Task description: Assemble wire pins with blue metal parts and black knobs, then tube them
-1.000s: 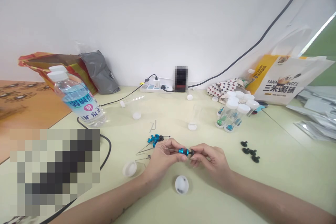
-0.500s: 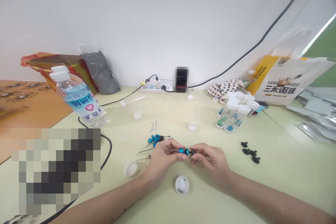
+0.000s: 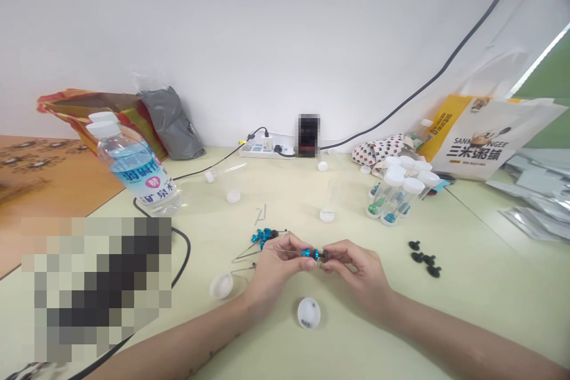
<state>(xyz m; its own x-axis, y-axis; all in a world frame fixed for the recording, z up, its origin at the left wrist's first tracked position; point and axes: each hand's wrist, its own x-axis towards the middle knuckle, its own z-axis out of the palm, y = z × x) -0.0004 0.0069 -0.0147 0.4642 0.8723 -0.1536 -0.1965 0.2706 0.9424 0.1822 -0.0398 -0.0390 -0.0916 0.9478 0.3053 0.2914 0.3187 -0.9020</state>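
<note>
Two hands (image 3: 275,262) (image 3: 366,273) grip a blue-and-black piece (image 3: 307,253)

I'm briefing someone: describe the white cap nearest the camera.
On the pale table, find the left hand and right hand. Nearer the viewer sits the white cap; small dark bits inside distinguish it from the open cap left of both hands.

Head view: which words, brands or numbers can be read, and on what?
"弱碱性": water bottle
"矿泉水": same bottle
"SANM…NGEE": carrier bag, middle letters unclear
"三米粥铺": same bag
Too small or blurred: pink badge on the bottle, smaller print on the bag, power strip markings.
</note>
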